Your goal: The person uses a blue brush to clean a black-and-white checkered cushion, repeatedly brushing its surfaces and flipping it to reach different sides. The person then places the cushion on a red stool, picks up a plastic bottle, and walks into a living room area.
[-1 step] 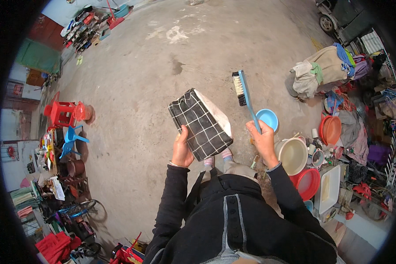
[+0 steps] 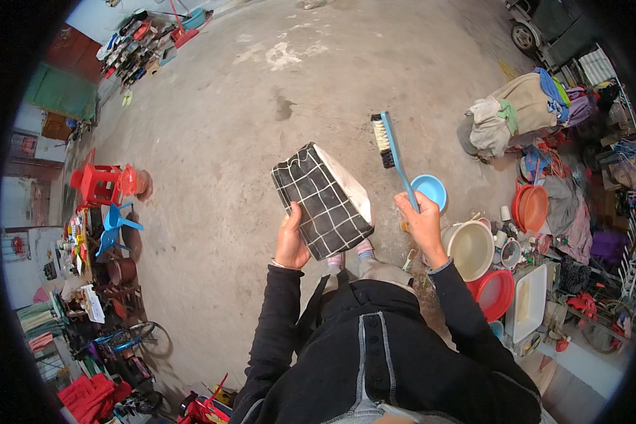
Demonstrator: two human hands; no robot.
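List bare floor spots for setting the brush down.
Free: concrete floor between the blue stool and left hand; also beyond the brush, left of the cloth-draped heap. Crowded: right of the right hand, with bucket, red basin and white tray.

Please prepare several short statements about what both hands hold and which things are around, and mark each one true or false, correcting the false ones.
1. The left hand holds a black item with white grid lines. True.
2. The right hand holds a blue brush by its handle. True.
3. The blue brush is touching the black item. False: a gap shows between them.
4. A blue stool is on the person's right. False: the blue stool is on the left.
5. A red basin is beside a white rectangular tub. True.
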